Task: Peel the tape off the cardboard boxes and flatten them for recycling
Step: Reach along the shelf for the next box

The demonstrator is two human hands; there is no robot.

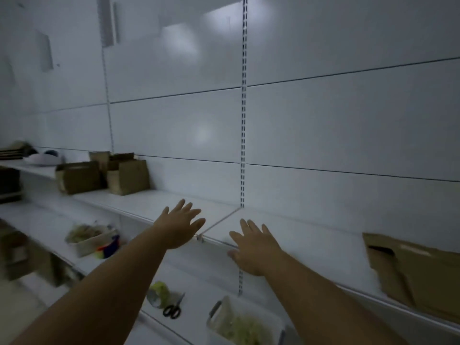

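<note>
Left hand [179,226] and right hand [254,247] both spread flat, empty, reaching over white shelf [311,235] edge, cardboard boxes [104,174] well apart.

2 hands are in view: the left hand [180,226] and the right hand [254,250]. 4 cardboard boxes can be counted. 3 are clustered at the left: the front-left box [78,176], the front-right box [129,176] and the rear box [99,158]. 1 lone box [418,272] lies at the right. Brown shapes at the far left are too blurred to count. There are 2 bins, the left bin [86,247] and the near bin [214,317], plus 1 pair of scissors [171,311] and 1 yellowish roll [159,293].
</note>
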